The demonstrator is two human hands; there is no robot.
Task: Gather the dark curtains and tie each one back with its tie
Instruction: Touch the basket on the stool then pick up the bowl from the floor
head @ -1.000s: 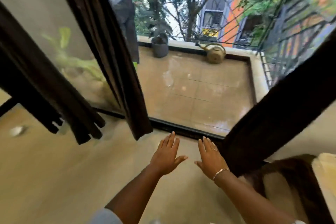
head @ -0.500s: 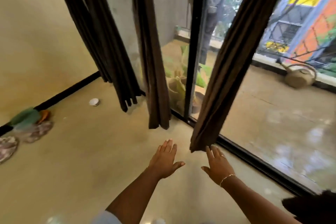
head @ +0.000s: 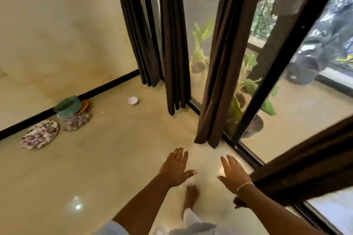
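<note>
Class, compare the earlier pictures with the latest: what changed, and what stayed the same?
The view swung left: plates and a small bowl by the wall came into sight. Nothing was taken hold of. The left hand and right hand stay open and empty; the curtains still hang loose.

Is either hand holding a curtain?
No, the left hand and the right hand are both open with straight fingers and hold nothing.

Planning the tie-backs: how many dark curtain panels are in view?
4. The corner curtain by the wall; the second curtain just right of it; the middle curtain straight ahead; the near curtain at the right edge. More may hang out of frame.
</note>
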